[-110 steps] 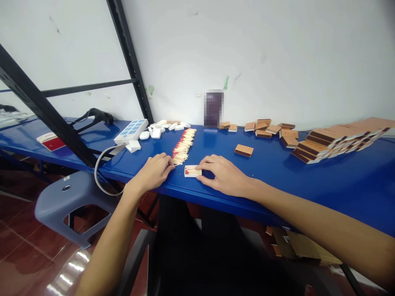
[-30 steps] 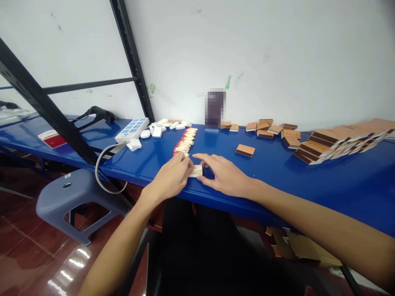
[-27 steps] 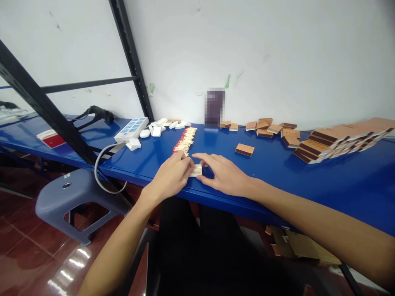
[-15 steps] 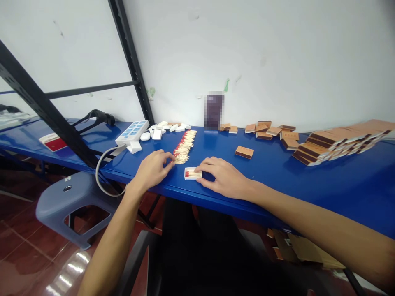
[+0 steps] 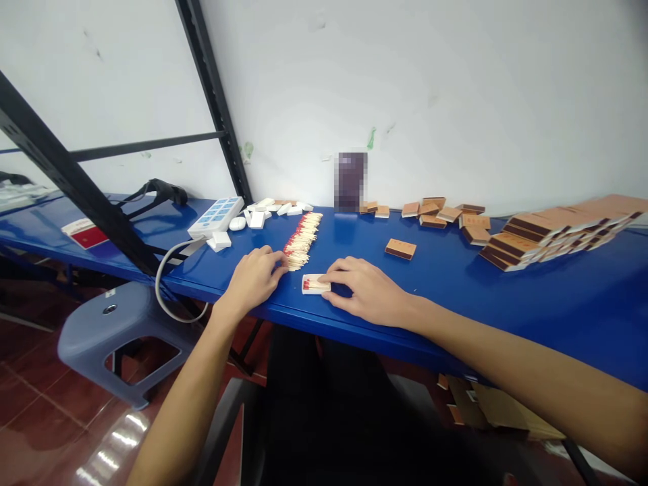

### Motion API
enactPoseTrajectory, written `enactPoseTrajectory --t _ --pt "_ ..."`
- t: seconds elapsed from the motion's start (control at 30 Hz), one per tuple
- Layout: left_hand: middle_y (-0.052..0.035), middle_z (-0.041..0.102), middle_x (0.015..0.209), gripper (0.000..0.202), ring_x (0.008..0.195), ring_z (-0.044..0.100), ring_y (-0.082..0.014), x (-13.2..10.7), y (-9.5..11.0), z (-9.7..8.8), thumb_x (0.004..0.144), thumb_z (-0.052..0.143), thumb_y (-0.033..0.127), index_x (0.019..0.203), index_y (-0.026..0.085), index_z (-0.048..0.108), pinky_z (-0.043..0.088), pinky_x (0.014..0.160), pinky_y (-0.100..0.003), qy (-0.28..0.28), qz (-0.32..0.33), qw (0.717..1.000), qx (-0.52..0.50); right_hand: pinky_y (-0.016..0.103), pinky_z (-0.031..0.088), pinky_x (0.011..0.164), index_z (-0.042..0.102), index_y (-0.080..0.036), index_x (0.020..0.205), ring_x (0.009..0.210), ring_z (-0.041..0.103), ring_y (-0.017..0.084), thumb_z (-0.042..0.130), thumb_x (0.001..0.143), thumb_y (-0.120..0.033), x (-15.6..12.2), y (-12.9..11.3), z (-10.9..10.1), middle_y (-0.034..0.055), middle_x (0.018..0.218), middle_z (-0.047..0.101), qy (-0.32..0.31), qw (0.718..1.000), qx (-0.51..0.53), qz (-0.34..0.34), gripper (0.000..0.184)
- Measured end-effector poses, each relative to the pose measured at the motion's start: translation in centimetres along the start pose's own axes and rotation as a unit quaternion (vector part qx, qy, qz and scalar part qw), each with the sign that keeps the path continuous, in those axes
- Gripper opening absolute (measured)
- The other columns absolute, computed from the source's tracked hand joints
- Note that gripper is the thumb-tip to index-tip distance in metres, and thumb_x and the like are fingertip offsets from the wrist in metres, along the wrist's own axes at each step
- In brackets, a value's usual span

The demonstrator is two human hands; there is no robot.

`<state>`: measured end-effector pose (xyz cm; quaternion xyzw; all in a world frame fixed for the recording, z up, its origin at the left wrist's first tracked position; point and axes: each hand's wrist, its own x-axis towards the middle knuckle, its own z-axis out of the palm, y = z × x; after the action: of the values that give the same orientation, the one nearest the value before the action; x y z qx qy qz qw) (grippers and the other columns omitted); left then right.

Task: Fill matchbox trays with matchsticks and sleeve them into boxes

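My right hand (image 5: 362,287) grips the right end of a small white matchbox tray (image 5: 316,292) between thumb and fingers. Some red-headed matches lie in the tray, partly covered by my fingertips. Just left of it, my left hand (image 5: 256,273) has its thumb and forefinger closed at the near end of a long row of loose matches (image 5: 304,237). The fingertips meet the matches on their red-headed side; how many they pinch is hidden. Both hands rest low over the blue table (image 5: 354,243), close to its front edge.
A single matchbox (image 5: 401,249) lies right of the row. Loose matchboxes (image 5: 448,214) and a stack (image 5: 536,233) are farther right. White trays (image 5: 257,219), a power strip (image 5: 217,217) and a rack post (image 5: 75,169) are left. A blurred dark object (image 5: 351,182) leans against the wall.
My left hand has shifted very slightly right along the near end of the match row. My right hand stays on the tray.
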<state>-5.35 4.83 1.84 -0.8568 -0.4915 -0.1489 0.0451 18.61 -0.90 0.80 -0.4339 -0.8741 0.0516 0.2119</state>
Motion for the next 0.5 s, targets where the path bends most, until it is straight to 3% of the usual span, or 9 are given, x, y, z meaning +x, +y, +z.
enactPoseTrajectory --t 0.3,0.5 --pt "-0.0090 0.060 0.099 0.023 0.093 0.055 -0.0270 0.02 -0.31 0.70 0.101 0.039 0.031 0.097 0.019 0.059 0.041 0.079 -0.039 -0.021 0.034 0.998 0.050 0.044 0.046 0.089 0.066 -0.019 0.122 0.101 0.061 0.026 0.054 0.095 -0.036 -0.05 -0.14 -0.06 0.0098 0.111 0.069 0.008 1.000 -0.001 0.007 0.034" --pt "-0.0085 0.059 0.099 0.024 0.093 0.054 -0.0261 -0.26 -0.27 0.08 0.100 0.040 0.031 0.096 0.020 0.060 0.041 0.082 -0.039 -0.041 0.029 0.998 0.025 0.043 0.047 0.088 0.065 -0.020 0.122 0.100 0.061 0.026 0.055 0.094 -0.035 0.04 -0.17 -0.11 0.0095 0.109 0.069 0.011 1.000 0.001 0.006 0.033"
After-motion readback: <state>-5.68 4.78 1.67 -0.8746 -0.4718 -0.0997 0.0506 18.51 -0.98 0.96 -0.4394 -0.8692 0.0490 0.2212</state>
